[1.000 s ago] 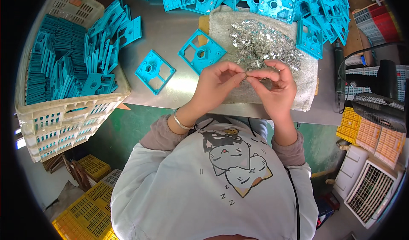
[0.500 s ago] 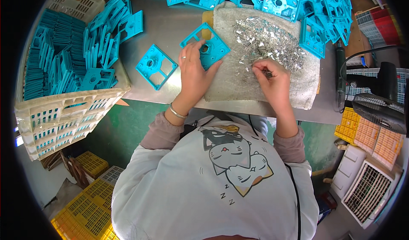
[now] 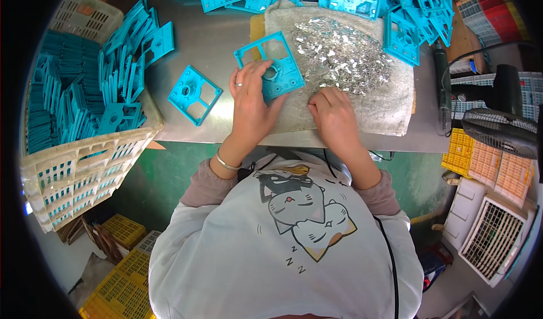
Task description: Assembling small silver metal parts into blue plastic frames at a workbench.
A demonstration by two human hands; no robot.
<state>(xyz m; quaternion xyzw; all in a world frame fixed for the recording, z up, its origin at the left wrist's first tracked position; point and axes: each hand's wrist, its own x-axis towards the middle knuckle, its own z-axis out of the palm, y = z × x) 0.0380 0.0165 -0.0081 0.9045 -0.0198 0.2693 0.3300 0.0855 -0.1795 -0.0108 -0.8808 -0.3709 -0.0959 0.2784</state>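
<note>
Worktop: grey metal surface [image 3: 195, 41], carrying all the parts in front of the person.
Crate: off-white, slatted-wall container [image 3: 127, 136] at the left, filled with turquoise plates [image 3: 65, 64], many packed on edge, others leaning loosely on top.
Plate heap: overlapping pieces [image 3: 367, 2] of the same turquoise kind, spread along the far edge of the worktop.
Cloth: pale, stained sheet [image 3: 384, 112] right of centre; a yellowish edge shows beneath its left side.
Metal scatter: small, shiny silvery pieces [image 3: 345, 53] strewn over the cloth; single shapes too small to tell.
Left hand: [image 3: 251, 104] fingers parted around the near-left portion of one plate, fingertips by its round hole, thumb along its near edge.
Right hand: [image 3: 335, 112] above the near part of the cloth, just beside the scatter; fingers curled and close together. Whether they hold a piece cannot be told.
Held plate: turquoise square [image 3: 287, 73] with a round central hole and open windows, overlapping the cloth's left edge.
Lone plate: similar piece [image 3: 184, 81], lying between crate and left hand, touching neither.
Tool: dark, slender rod [image 3: 443, 87] right of the cloth.
Bracelet: silvery band [image 3: 226, 165] at the left wrist.
Ring: thin band [image 3: 238, 84] on a left finger.
</note>
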